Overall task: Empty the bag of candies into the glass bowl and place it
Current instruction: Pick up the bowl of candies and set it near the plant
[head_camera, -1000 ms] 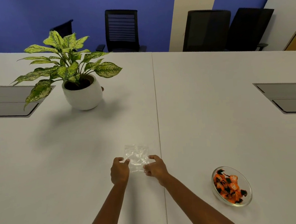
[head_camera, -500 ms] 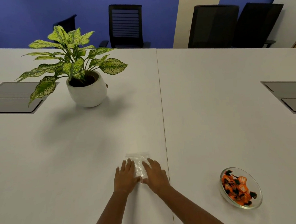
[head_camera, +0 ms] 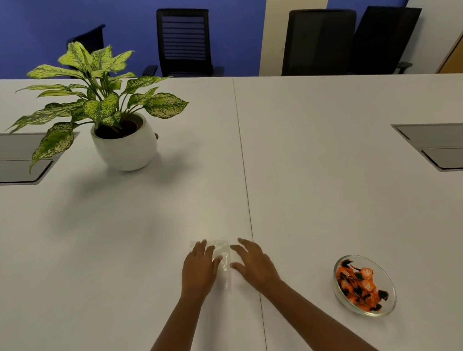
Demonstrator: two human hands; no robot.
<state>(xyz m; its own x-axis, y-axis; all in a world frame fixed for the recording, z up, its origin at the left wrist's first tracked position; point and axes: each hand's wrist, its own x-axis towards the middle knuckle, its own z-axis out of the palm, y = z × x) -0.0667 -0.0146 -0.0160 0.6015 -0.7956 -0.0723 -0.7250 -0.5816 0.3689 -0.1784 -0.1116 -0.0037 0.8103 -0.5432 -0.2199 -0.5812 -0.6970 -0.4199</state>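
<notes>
Left hand [head_camera: 200, 270] flat and spread, palm down on the near-left part of the clear bag [head_camera: 222, 259], fingers reaching to its far edge. Right hand [head_camera: 254, 262] also flat, fingers splayed, at the bag's right edge beside the table seam [head_camera: 246, 188]; pinched nothing. Half a second earlier sat almost touching each other over the bag; now slid apart, a strip of crinkled plastic bared between them. A full second earlier pinched the bag up by its near corners; now pressed down flat instead. Bag empty, lying flat on the white table [head_camera: 319, 155] just left of the seam, close in front of the person.

Further out to the right, glass bowl [head_camera: 365, 285] near the table's close edge, well apart from the bag, heaped with orange-and-black wrapped candies [head_camera: 358, 284]; stood in the same spot as before. Far left, potted plant [head_camera: 116, 117] in its round white pot, likewise unmoved. Grey cable hatches set into the table at the left [head_camera: 10, 163] and at the right [head_camera: 442, 147]. Beyond the far edge, black office chairs [head_camera: 185, 41] against a blue wall.
</notes>
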